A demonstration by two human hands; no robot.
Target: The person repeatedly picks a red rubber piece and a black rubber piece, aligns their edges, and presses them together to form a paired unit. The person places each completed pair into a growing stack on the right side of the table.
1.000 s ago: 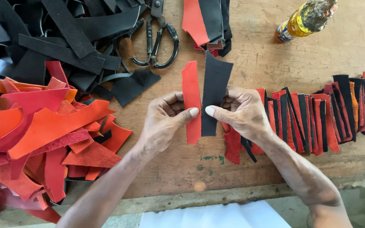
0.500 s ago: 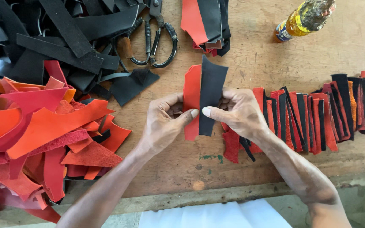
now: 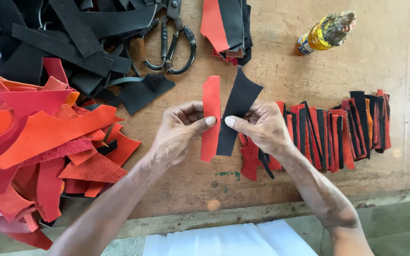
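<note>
My left hand [image 3: 179, 132] pinches a red leather strip [image 3: 210, 102] between thumb and fingers. My right hand [image 3: 262, 127] pinches a black leather strip [image 3: 238, 102] the same way. Both strips stand upright side by side above the wooden table [image 3: 319, 66], their edges touching or nearly so. Just right of my right hand lies a row of overlapped red and black strips [image 3: 338, 132].
A heap of red and orange leather scraps [image 3: 39, 142] fills the left side, with black scraps [image 3: 72, 33] behind it. Black scissors [image 3: 172, 42] lie at the top centre beside a small red-and-black stack [image 3: 226, 28]. A yellow glue bottle [image 3: 326, 32] lies top right. White sheet [image 3: 228, 239] below the table edge.
The two strips overlapped half a second ago; now they are drawn slightly apart and sit side by side. Both hands stayed in nearly the same place.
</note>
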